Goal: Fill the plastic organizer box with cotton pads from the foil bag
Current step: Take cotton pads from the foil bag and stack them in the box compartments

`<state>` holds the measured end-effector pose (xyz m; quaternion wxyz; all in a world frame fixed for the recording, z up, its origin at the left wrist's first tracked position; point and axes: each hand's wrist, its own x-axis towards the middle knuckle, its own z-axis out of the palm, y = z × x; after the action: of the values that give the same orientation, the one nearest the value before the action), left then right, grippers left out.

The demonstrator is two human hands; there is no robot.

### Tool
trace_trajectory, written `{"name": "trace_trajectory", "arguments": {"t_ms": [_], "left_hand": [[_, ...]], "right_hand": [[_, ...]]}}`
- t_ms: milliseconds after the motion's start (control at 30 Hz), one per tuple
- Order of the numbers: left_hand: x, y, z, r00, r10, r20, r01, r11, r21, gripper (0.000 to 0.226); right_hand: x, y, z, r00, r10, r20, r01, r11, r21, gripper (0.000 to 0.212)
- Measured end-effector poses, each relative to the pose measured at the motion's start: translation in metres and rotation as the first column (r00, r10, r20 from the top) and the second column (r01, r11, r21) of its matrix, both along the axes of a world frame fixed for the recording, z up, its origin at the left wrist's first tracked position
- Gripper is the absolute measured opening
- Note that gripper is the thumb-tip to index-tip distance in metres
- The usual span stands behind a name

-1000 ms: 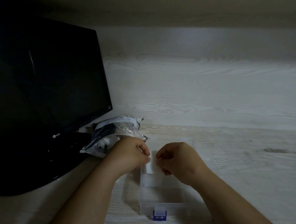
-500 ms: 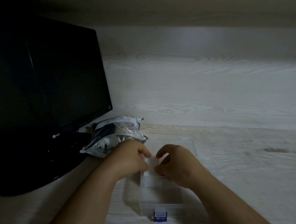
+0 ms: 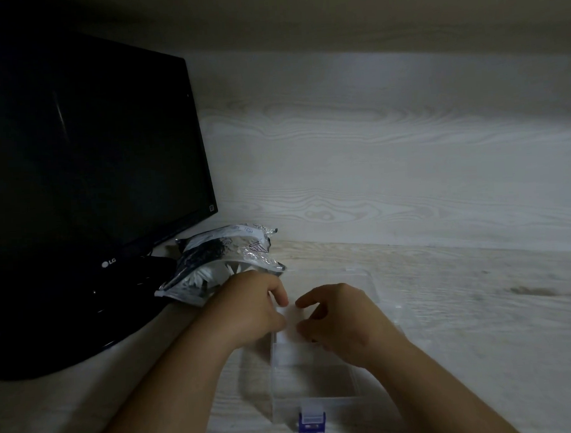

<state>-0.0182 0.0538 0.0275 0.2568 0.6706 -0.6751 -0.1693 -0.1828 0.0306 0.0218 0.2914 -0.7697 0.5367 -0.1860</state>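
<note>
Pale wood surface [image 3: 447,307]: your left hand [image 3: 252,310] and right hand [image 3: 342,322] meet over the far end of the box [image 3: 330,404], both pinching a cotton pad [image 3: 291,317]. It runs near-to-far; the foil bag [image 3: 220,262] lies far-left, nearer your left hand.

The monitor [image 3: 85,154] is cut off by the frame at nine o'clock, and the left forearm [image 3: 161,395] and right forearm [image 3: 445,396] run out of view at six o'clock. The left hand [image 3: 249,304] and right hand [image 3: 342,322] cover the twelve o'clock end of the organizer box [image 3: 314,380], hiding its far compartment. A pale patch between the hands is too faint to identify, and whether either hand grips it cannot be determined. The left hand also masks the five o'clock corner of the foil bag [image 3: 223,259], whose print is too small to read.
</note>
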Motion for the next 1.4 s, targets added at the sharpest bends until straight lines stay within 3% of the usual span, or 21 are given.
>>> {"name": "trace_trajectory", "arguments": {"t_ms": [100, 233, 500, 733, 867, 967, 1133, 1233, 1333, 1400], "left_hand": [[0.0, -0.001, -0.001, 1.0, -0.006, 0.013, 0.006, 1.0, -0.001, 0.016], [-0.002, 0.0, -0.001, 0.988, -0.026, 0.155, 0.022, 0.999, 0.032, 0.014], [0.001, 0.001, -0.001, 0.996, -0.078, -0.035, 0.083, 0.977, 0.197, 0.026], [-0.005, -0.001, -0.004, 0.995, -0.06, -0.076, 0.073, 0.982, 0.172, 0.023], [-0.003, 0.0, -0.002, 0.997, -0.062, 0.056, 0.055, 0.992, 0.114, 0.026], [-0.001, 0.001, -0.002, 0.996, -0.068, 0.062, 0.063, 0.994, 0.087, 0.03], [0.009, -0.003, 0.002, 0.986, -0.021, -0.164, 0.021, 1.0, 0.001, 0.01], [0.016, -0.006, 0.006, 0.972, 0.062, -0.226, -0.083, 0.993, -0.081, 0.017], [0.023, -0.006, 0.009, 0.975, 0.146, -0.165, -0.159, 0.985, -0.073, 0.027], [0.027, -0.005, 0.01, 0.978, 0.205, -0.039, -0.207, 0.976, -0.067, 0.026]], "right_hand": [[0.0, 0.0, -0.001, 0.999, -0.025, 0.039, 0.025, 0.999, -0.022, 0.035], [0.0, -0.001, -0.002, 1.0, -0.009, -0.021, 0.008, 1.0, -0.011, 0.027], [-0.008, -0.003, 0.005, 0.984, 0.044, -0.17, -0.04, 0.999, 0.031, 0.033], [-0.006, -0.003, 0.007, 0.977, 0.025, -0.213, -0.02, 0.999, 0.028, 0.033], [-0.007, -0.003, 0.006, 0.976, -0.008, -0.219, 0.007, 1.0, -0.005, 0.033], [-0.007, -0.003, 0.004, 0.979, -0.027, -0.203, 0.019, 0.999, -0.042, 0.031], [-0.013, -0.002, 0.007, 0.99, -0.066, -0.128, 0.041, 0.982, -0.185, 0.02], [-0.014, 0.0, 0.008, 0.995, -0.049, -0.091, 0.029, 0.977, -0.209, 0.018], [-0.014, 0.001, 0.007, 0.996, -0.042, -0.084, 0.024, 0.978, -0.209, 0.018], [-0.014, 0.001, 0.007, 0.996, -0.041, -0.078, 0.024, 0.978, -0.209, 0.018]]}}
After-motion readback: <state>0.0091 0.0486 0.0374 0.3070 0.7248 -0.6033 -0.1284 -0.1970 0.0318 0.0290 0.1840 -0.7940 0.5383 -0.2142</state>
